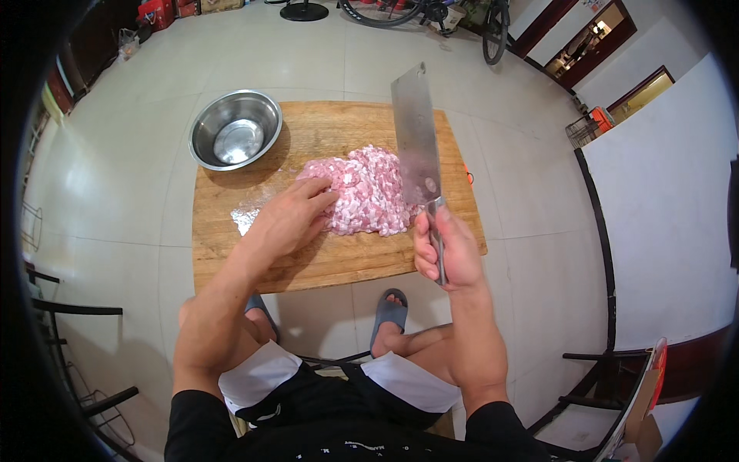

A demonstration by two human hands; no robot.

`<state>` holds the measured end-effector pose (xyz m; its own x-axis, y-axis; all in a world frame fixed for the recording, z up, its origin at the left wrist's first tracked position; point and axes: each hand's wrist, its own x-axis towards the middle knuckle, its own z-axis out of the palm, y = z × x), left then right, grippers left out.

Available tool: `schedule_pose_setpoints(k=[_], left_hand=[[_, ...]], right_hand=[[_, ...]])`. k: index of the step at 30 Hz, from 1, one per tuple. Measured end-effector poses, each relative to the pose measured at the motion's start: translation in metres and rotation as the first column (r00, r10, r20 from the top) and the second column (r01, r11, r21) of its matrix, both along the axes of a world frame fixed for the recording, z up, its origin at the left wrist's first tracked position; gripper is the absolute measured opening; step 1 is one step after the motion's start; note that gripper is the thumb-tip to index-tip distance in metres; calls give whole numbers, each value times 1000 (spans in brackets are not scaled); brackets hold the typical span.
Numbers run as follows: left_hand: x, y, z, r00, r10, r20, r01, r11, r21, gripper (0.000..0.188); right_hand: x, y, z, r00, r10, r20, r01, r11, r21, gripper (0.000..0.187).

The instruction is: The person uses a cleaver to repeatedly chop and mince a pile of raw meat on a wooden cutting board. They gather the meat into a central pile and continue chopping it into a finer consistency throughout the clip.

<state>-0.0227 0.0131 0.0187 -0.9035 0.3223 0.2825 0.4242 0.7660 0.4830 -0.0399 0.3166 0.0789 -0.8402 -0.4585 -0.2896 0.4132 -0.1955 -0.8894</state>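
A heap of chopped pink and white meat [368, 196] lies on a wooden board [331, 266] in front of me. My left hand [289, 219] rests its outstretched fingers on the meat's left edge. In my right hand [456, 250] is the metal handle of a cleaver [416, 135]. Its broad blade points up and away, raised over the meat's right side. A steel bowl [235, 142], with no food visible inside, stands on the board's far left corner. Small wet scraps [245, 219] stick to the wood beside my left hand.
My feet in grey slippers [390, 314] are just under the board's near edge. A white panel [670, 215] stands to the right. Dark chair parts [77, 309] show at the left. Beyond the board are a bicycle [385, 9] and a round black stand base [304, 11].
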Motion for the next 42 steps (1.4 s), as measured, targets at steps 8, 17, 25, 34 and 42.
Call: schedule_pose_setpoints(k=[8, 17, 25, 34, 42], left_hand=[[1, -3, -1, 998, -14, -64, 13, 1000, -17, 45], [-1, 0, 3, 1000, -11, 4, 11, 1000, -16, 46], [3, -4, 3, 1000, 2, -4, -2, 999, -35, 47], [2, 0, 3, 1000, 1, -2, -1, 1000, -16, 48], [0, 3, 3, 997, -7, -78, 5, 999, -33, 42]], right_hand=[[-11, -4, -4, 985, 33, 168, -44, 997, 63, 42], [-15, -4, -24, 983, 65, 170, -108, 961, 256, 42], [-6, 5, -21, 959, 128, -254, 75, 749, 658, 29], [6, 1, -5, 763, 176, -622, 431, 579, 692, 44], [2, -4, -18, 649, 373, -663, 530, 404, 745, 49]])
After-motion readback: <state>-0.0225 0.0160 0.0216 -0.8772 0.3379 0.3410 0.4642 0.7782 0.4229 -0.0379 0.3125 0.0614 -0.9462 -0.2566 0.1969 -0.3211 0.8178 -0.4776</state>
